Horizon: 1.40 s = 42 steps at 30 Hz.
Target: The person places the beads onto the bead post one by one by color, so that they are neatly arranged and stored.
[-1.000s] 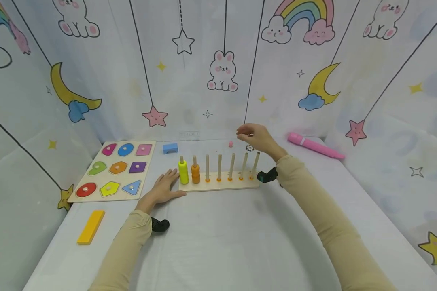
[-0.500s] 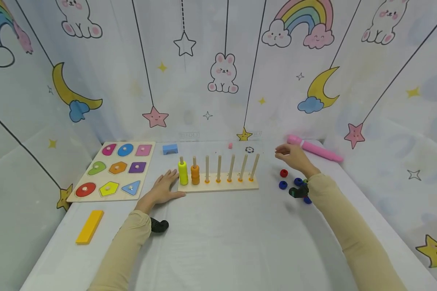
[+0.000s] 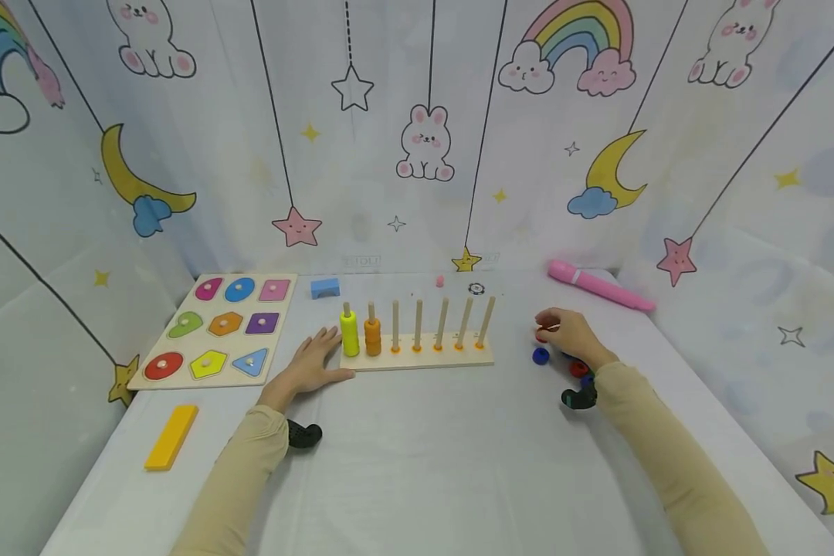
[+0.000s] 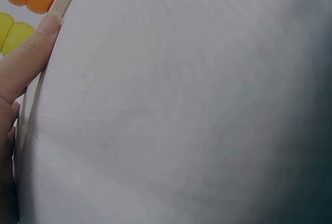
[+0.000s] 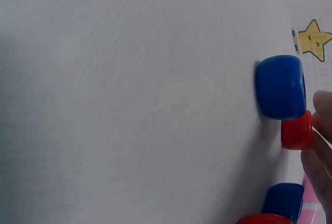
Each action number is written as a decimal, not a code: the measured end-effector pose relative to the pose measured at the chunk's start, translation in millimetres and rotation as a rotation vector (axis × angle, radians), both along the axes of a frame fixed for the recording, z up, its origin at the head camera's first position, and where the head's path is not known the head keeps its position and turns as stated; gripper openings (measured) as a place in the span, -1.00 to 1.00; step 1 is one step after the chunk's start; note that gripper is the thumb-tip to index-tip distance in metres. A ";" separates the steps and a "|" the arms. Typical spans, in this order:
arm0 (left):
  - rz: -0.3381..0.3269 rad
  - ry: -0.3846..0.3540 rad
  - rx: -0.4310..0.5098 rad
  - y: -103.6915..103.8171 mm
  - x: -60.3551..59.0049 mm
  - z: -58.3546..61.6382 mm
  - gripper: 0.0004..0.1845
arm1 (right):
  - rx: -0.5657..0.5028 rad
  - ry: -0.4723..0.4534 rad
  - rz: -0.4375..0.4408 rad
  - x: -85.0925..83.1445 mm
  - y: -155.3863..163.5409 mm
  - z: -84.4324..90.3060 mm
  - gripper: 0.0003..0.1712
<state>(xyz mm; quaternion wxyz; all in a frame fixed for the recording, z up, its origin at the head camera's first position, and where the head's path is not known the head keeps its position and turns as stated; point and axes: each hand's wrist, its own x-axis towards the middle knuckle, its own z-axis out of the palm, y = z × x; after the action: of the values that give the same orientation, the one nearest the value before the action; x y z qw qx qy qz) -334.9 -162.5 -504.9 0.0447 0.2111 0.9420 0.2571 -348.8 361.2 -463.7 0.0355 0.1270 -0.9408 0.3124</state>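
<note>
My left hand (image 3: 310, 361) lies spread at the left end of a wooden peg board (image 3: 417, 359), its thumb (image 4: 47, 26) pressing along the front edge. Yellow beads (image 3: 350, 332) fill the leftmost peg and orange beads (image 3: 372, 337) the one beside it; the other pegs are bare. Off the board's right end, my right hand (image 3: 571, 333) pinches a red bead (image 5: 296, 132) between thumb and fingers, low over the table. A blue bead (image 3: 540, 356) sits just in front of it. Another red bead (image 3: 578, 369) and more blue ones lie under the wrist, partly hidden.
A shape puzzle board (image 3: 211, 332) lies at the left, with a yellow block (image 3: 171, 438) in front of it. Along the back are a blue block (image 3: 325, 288), a small pink piece (image 3: 440, 282), a patterned disc (image 3: 476, 289) and a pink marker-shaped stick (image 3: 601, 286).
My right hand has moved from behind the board's right end out to the right, then down to the red bead. My left hand has stayed at the board.
</note>
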 end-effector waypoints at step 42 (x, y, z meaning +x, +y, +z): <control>0.007 -0.039 -0.011 2.2 2.3 5.6 -0.03 | -0.107 0.198 0.126 -45.6 -126.7 84.9 -0.67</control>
<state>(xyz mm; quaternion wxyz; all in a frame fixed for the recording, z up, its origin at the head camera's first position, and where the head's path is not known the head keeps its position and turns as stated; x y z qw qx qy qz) -332.7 -160.3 -499.3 0.0635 0.2026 0.9430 0.2562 -394.3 234.6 -378.8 0.1153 0.2141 -0.9047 0.3498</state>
